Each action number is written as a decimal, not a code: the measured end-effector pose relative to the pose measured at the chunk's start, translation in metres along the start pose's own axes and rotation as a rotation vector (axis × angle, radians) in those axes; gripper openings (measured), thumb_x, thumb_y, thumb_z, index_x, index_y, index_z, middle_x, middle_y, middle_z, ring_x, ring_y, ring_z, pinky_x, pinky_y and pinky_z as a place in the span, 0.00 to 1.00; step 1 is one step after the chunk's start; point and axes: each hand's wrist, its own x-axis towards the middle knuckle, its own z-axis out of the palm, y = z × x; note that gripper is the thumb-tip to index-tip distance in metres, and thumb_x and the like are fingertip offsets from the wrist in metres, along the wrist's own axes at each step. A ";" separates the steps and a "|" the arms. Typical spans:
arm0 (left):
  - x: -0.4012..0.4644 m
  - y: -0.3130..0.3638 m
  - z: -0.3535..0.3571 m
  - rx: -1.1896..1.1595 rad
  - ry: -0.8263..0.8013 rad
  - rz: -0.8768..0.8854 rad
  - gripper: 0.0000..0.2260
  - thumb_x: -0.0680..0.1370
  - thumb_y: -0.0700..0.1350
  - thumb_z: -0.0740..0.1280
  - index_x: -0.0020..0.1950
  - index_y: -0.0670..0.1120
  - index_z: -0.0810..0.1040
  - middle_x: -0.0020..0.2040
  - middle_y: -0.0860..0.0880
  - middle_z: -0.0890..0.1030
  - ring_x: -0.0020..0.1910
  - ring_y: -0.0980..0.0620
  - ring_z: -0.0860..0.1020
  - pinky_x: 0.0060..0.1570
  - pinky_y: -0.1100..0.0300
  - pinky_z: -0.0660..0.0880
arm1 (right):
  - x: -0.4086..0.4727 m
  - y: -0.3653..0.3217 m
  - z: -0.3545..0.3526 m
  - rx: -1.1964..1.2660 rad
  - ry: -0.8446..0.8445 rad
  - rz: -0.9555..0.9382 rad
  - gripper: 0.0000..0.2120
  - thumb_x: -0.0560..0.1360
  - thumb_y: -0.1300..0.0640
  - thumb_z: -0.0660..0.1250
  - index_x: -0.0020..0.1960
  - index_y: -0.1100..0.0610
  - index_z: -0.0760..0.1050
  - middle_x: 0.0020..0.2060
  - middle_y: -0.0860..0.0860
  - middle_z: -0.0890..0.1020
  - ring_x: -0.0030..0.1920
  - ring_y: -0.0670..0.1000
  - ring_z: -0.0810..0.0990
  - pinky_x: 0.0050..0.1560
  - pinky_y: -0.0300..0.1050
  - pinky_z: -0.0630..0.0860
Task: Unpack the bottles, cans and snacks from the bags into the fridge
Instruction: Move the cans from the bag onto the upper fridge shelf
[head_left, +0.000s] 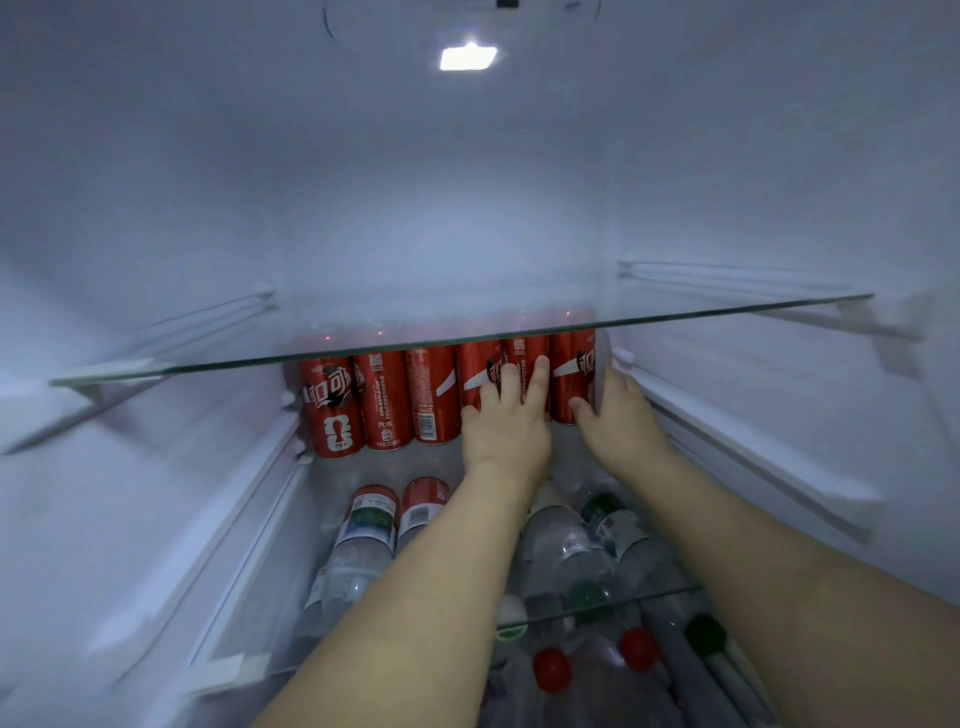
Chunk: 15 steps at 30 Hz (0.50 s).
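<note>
Several red cola cans (384, 400) stand in a row at the back of the fridge, under the upper glass shelf (260, 358). My left hand (506, 421) reaches in with straight fingers pressed against the fronts of two cans right of the middle. My right hand (618, 415) holds the rightmost can (571, 364), thumb on its left side and fingers along its right side by the fridge wall. Clear plastic bottles (358, 545) lie closer to me, below my forearms.
The upper glass shelf is bare and tilts up to the right. A lower glass edge (597, 605) crosses above bottles with red caps (551, 670) and green caps. White fridge walls close in on both sides, and a lamp (467, 56) shines above.
</note>
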 end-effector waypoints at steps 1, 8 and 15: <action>-0.003 -0.002 -0.005 0.013 -0.020 0.013 0.29 0.83 0.53 0.53 0.80 0.51 0.41 0.77 0.44 0.55 0.72 0.41 0.61 0.60 0.44 0.70 | -0.003 0.004 -0.002 -0.025 -0.030 0.021 0.28 0.73 0.44 0.61 0.72 0.50 0.63 0.62 0.52 0.75 0.61 0.54 0.75 0.60 0.57 0.75; -0.035 -0.013 -0.050 -0.011 -0.081 0.006 0.28 0.84 0.55 0.51 0.80 0.46 0.48 0.79 0.44 0.56 0.76 0.42 0.56 0.75 0.44 0.55 | -0.050 -0.016 -0.040 -0.374 -0.203 -0.029 0.30 0.79 0.46 0.55 0.77 0.57 0.55 0.74 0.58 0.62 0.73 0.59 0.62 0.73 0.57 0.61; -0.094 -0.015 -0.101 -0.128 -0.021 -0.011 0.28 0.83 0.54 0.53 0.80 0.44 0.51 0.80 0.44 0.54 0.79 0.43 0.51 0.77 0.45 0.48 | -0.111 -0.054 -0.085 -0.535 -0.345 -0.122 0.34 0.81 0.44 0.52 0.79 0.56 0.41 0.79 0.54 0.44 0.78 0.54 0.43 0.77 0.55 0.44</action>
